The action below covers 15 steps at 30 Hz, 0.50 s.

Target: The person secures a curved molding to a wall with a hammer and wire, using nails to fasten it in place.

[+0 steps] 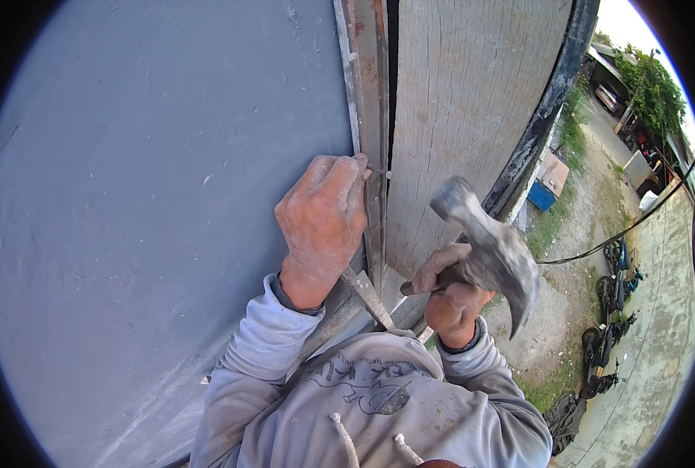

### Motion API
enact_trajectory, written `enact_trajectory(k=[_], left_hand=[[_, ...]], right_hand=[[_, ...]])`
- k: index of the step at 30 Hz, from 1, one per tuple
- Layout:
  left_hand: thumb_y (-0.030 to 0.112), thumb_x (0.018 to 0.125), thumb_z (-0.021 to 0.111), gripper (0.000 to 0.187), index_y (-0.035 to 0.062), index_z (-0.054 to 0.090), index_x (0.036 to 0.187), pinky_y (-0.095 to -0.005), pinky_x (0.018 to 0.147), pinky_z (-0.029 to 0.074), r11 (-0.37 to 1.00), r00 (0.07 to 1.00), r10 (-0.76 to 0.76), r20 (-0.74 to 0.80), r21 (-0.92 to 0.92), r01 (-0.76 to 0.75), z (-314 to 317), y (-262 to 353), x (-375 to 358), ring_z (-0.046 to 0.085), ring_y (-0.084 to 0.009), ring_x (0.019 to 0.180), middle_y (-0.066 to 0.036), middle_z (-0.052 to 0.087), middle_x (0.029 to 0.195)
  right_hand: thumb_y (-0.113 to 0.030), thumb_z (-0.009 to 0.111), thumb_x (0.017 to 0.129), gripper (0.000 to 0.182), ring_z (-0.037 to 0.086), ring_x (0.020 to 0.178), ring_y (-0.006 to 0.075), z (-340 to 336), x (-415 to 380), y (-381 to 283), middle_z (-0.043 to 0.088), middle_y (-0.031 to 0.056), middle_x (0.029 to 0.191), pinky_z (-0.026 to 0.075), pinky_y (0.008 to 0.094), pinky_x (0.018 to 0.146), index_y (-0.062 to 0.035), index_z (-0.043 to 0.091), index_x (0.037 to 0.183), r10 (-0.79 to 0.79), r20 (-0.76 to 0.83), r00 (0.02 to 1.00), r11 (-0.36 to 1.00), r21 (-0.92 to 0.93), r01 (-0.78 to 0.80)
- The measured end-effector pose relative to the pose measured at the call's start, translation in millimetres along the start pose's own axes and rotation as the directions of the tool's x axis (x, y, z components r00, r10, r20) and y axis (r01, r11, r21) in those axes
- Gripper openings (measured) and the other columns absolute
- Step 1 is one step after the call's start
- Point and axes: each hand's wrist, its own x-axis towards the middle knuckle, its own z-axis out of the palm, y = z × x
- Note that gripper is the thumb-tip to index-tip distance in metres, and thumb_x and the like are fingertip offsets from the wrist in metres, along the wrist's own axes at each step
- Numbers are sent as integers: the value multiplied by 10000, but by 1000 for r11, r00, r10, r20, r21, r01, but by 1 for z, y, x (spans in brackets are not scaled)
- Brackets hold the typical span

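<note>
My left hand point(322, 214) is closed in a pinch on a nail point(379, 171), held sideways against a rusty metal strip point(374, 101). The nail's head points right, toward a weathered wooden board point(464, 93). To the right and lower, my right hand point(450, 292) is wrapped round the handle of a claw hammer point(489, 249). The hammer's head is slightly blurred and stands apart from the nail, with its claw curving down to the right. A smooth grey panel point(160, 156) lies left of the strip.
Diagonal bars point(369, 300) cross just below my left hand. A dark cable point(597, 253) hangs at the right. Far below are a blue box point(542, 196), a gravel path point(570, 281), several motorbikes point(606, 312) and a concrete wall point(652, 335).
</note>
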Motion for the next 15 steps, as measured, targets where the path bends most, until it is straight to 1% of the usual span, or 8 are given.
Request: enact_trajectory(k=[1,2,5,6,7,9,12,15], left_hand=[[-39,807,672,155,29,703,943,-324,616,520,1000,1000,10,-13,-6,-10,1,-1,0,682,-267,714,-114,673,820],[-45,804,669,162,28,701,946,-324,618,521,1000,999,19,-27,-14,-19,1,-1,0,681,-269,715,-114,672,824],[-49,797,670,177,34,698,951,-329,629,521,999,1000,2,9,43,-2,-3,2,2,676,-271,720,-114,669,830],[-49,797,670,177,34,698,951,-329,629,521,999,1000,10,-1,47,-9,-3,1,3,676,-271,720,-114,669,830],[-46,794,673,179,39,698,950,-330,634,519,998,1000,19,-6,63,-18,-2,2,3,671,-269,719,-114,666,826],[-43,791,675,182,44,697,949,-331,639,518,996,1000,13,6,84,-13,-2,1,0,667,-268,719,-113,663,821],[-34,777,691,185,53,699,939,-335,640,517,999,1000,2,22,44,-3,-1,2,-2,661,-258,726,-101,662,867],[-35,767,702,190,53,698,935,-324,634,520,994,998,67,7,81,-67,0,4,-1,661,-248,740,-88,659,930]], right_hand=[[-580,426,977,603,501,495,136,-1,4,1,509,44,610,431,269,474,10,516,889,17,6,1000,998,-56,-16],[-585,417,979,608,491,496,128,-5,10,2,519,42,620,386,273,463,5,522,873,15,54,998,946,-325,4],[-604,394,978,635,471,477,121,1,17,1,518,35,595,349,272,455,2,531,845,111,81,990,914,-401,-69],[-626,395,967,658,464,461,119,4,14,5,519,35,585,353,268,451,0,539,825,98,22,995,945,-317,-86],[-626,395,967,658,464,461,119,2,17,4,519,35,585,353,268,451,0,539,825,89,31,996,947,-312,-76],[-633,399,963,664,480,465,123,-8,20,-9,516,36,593,379,260,442,7,539,850,95,86,992,986,-143,-82],[-636,429,949,664,502,476,124,-11,14,-11,522,36,612,408,240,430,17,525,883,64,48,997,996,-61,-61],[-679,460,911,733,502,482,121,-6,4,-2,520,35,601,409,238,438,49,537,960,42,-49,998,999,3,-42]])
